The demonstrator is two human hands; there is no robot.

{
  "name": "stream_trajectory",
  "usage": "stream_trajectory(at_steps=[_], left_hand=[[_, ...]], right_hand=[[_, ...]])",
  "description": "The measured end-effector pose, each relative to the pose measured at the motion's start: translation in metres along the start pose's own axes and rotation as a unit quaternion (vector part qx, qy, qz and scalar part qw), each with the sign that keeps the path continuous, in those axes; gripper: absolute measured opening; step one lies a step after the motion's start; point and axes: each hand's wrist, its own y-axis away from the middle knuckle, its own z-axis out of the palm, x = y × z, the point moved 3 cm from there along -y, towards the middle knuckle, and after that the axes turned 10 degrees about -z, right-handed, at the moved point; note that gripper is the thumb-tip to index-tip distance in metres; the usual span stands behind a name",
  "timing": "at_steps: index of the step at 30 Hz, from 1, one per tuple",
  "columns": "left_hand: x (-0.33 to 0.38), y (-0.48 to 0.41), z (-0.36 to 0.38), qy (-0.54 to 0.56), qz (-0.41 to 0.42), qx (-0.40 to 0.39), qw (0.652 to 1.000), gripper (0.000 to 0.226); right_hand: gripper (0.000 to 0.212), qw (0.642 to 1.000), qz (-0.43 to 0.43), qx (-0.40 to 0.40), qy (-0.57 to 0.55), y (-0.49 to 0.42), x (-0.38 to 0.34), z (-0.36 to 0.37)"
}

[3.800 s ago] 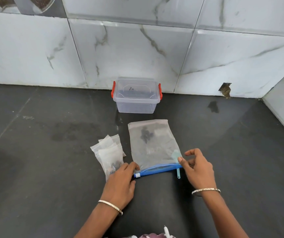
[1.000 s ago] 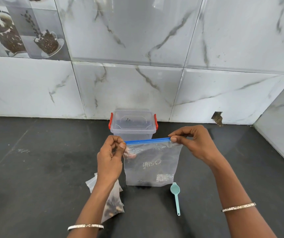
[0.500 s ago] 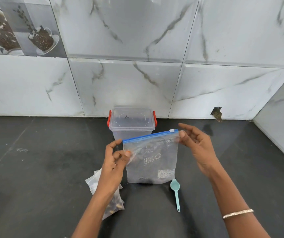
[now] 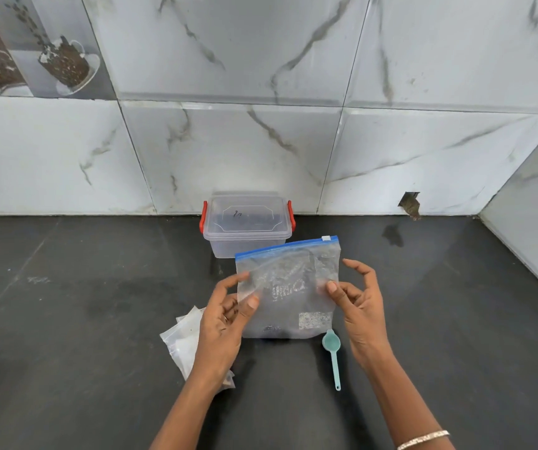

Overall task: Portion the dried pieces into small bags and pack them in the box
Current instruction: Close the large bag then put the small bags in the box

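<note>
Hands have slid from the blue zip strip [image 4: 285, 246] down the zip bag [image 4: 288, 287]; left hand [image 4: 225, 323] pinches its edge; right hand [image 4: 362, 306] touches it, grip unclear; portioning probably follows.

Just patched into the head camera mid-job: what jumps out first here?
A clear zip bag with a blue seal strip stands upright at centre, held at its side edges by the left hand and the right hand. Behind it, against the tiled wall, sits a clear lidded box with red latches. A teal scoop lies on the dark counter by the bag's lower right corner, and small bags are piled under the left forearm.
</note>
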Motion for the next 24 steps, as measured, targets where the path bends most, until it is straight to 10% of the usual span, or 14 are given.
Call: stream_trajectory(at_steps=[9, 16, 24], left_hand=[[-0.005, -0.016, -0.014, -0.006, -0.017, 0.006, 1.000, 0.020], [-0.002, -0.024, -0.016, -0.017, -0.074, -0.026, 0.997, 0.031], [0.012, -0.052, -0.020, -0.281, -0.024, -0.016, 0.959, 0.024]], right_hand=[[0.013, 0.998, -0.018, -0.058, 0.013, -0.006, -0.003, -0.007], [0.038, 0.989, 0.022, -0.128, 0.068, -0.009, -0.004, -0.010], [0.029, 0.970, 0.031, -0.166, 0.174, -0.025, -0.016, -0.016]])
